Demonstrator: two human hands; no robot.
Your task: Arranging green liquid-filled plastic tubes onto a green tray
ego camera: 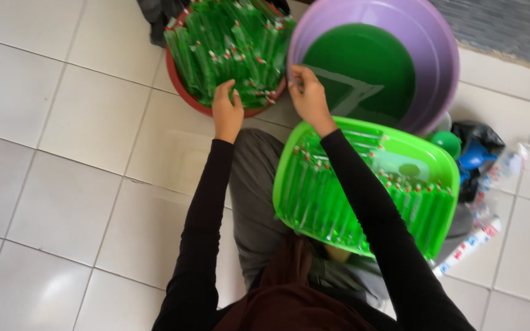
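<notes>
Head view: I see a purple basin (437,55) of green liquid beside a red bowl (182,86) heaped with glossy green packets (228,43). A green tray (437,159) of more packets sits on the lap, under the right forearm. Left hand (227,110) rests curled on the pile; right hand (308,92) pinches at its edge, whether gripping a packet I cannot tell. Smooth white tiles (62,122), clutter at right.
</notes>
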